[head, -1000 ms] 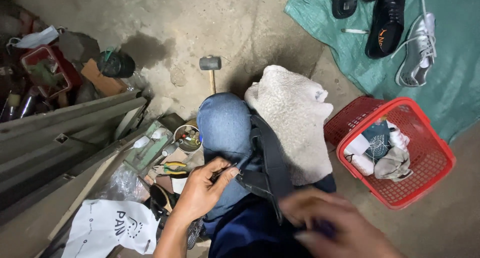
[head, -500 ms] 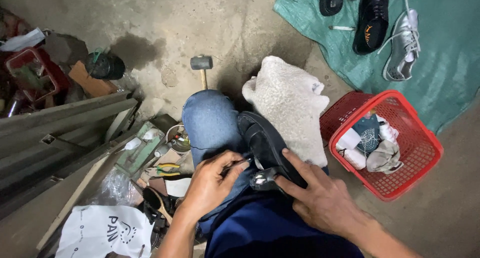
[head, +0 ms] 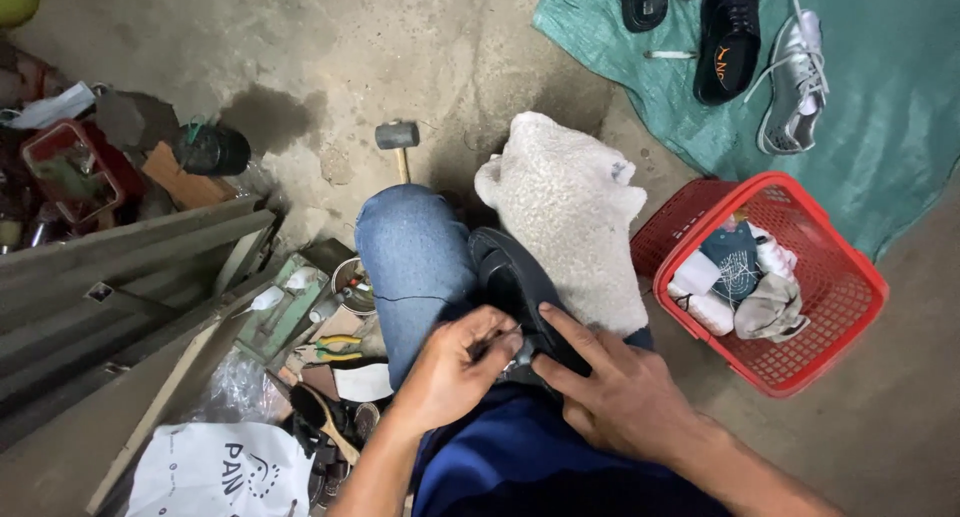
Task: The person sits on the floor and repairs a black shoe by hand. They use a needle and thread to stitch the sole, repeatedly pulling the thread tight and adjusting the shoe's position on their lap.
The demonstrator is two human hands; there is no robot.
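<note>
Head: hands (head: pixel 530 367) on shoe (head: pixel 515 282), basket (head: pixel 860 277) nr

A black shoe (head: pixel 515 282) lies on a blue-jeaned knee (head: pixel 410 257), beside a cream fleecy cloth (head: pixel 570 212). Right of the knee, a red plastic basket (head: pixel 835 252) holds white, grey and teal items. Beyond it a green tarpaulin (head: pixel 880 97) carries a silver sneaker (head: pixel 795 77) and a black shoe with an orange insole (head: pixel 728 37). Left of the knee lie yellow-handled pliers (head: pixel 335 349) and a white bag (head: pixel 220 472).
</note>
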